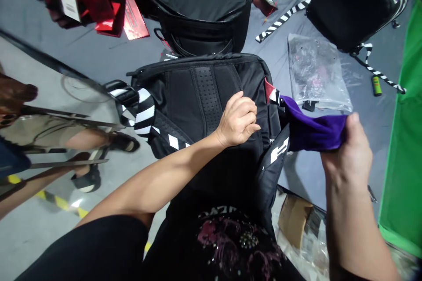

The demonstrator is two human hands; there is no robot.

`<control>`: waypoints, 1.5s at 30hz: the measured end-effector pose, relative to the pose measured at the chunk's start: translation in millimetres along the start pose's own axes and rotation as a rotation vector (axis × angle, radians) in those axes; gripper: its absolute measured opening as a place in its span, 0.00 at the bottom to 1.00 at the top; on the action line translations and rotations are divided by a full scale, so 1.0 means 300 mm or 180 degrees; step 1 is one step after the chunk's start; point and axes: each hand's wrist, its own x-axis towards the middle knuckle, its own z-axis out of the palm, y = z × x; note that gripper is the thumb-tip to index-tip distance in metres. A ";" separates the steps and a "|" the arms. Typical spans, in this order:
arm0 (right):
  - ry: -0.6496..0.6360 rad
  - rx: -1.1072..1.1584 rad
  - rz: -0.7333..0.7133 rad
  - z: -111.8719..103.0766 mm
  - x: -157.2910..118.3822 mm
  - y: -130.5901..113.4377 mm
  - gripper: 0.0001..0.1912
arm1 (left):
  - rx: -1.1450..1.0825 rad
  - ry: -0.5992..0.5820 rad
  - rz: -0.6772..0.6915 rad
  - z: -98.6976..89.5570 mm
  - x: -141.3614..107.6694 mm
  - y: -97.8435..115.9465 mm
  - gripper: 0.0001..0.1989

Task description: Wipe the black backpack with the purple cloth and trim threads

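Observation:
A black backpack (178,96) lies with its padded back panel up, close against my body. My left hand (238,120) is over that panel, its fingers curled closed; what they hold, if anything, is hidden. At the right side of the bag, my right hand (351,153) grips the end of a purple cloth (316,131), which stretches across to the bag's side. A small red and striped piece (271,91) shows beside the cloth. Black-and-white striped straps (143,112) hang at the bag's left.
Behind it stands another black bag (201,0); a third black bag (352,6) lies at upper right. Red tagged packets (82,0), a clear plastic bag (318,72) and a small green cylinder (376,85) rest on the grey table (108,48). A seated person's leg (85,138) shows at left.

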 end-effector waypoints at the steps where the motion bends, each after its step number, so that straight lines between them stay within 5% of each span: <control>1: 0.0207 0.0255 0.0122 0.023 0.017 0.000 0.18 | 0.0011 -0.0002 0.0004 0.000 0.000 0.000 0.28; 3: 0.0015 0.0253 0.0004 0.079 0.024 -0.018 0.18 | 0.0018 0.0030 0.0009 -0.001 0.000 -0.002 0.29; 6: -0.1816 -0.0474 -0.0842 0.141 -0.007 -0.066 0.21 | -0.0043 0.0121 0.0022 0.000 -0.002 -0.005 0.29; 8: -0.2562 -0.0710 -0.0924 0.153 -0.026 -0.089 0.21 | -0.0117 0.0160 0.0055 0.001 -0.003 -0.007 0.28; 13: -0.1927 -0.1343 -0.0954 0.165 -0.032 -0.065 0.19 | -0.0129 0.0140 0.0012 -0.002 -0.004 -0.004 0.29; 21: -0.1388 -0.2021 -0.0578 0.239 -0.021 0.034 0.50 | -0.0022 -0.0008 0.0023 0.003 -0.009 -0.011 0.29; 36: -0.1922 -0.2184 -0.0734 0.290 0.087 0.057 0.55 | 0.0095 0.0123 0.0101 0.015 -0.016 -0.019 0.27; 45: -0.2026 -0.2646 -0.1002 0.338 0.091 -0.079 0.53 | -0.0230 0.0014 -0.0059 0.017 -0.032 -0.035 0.27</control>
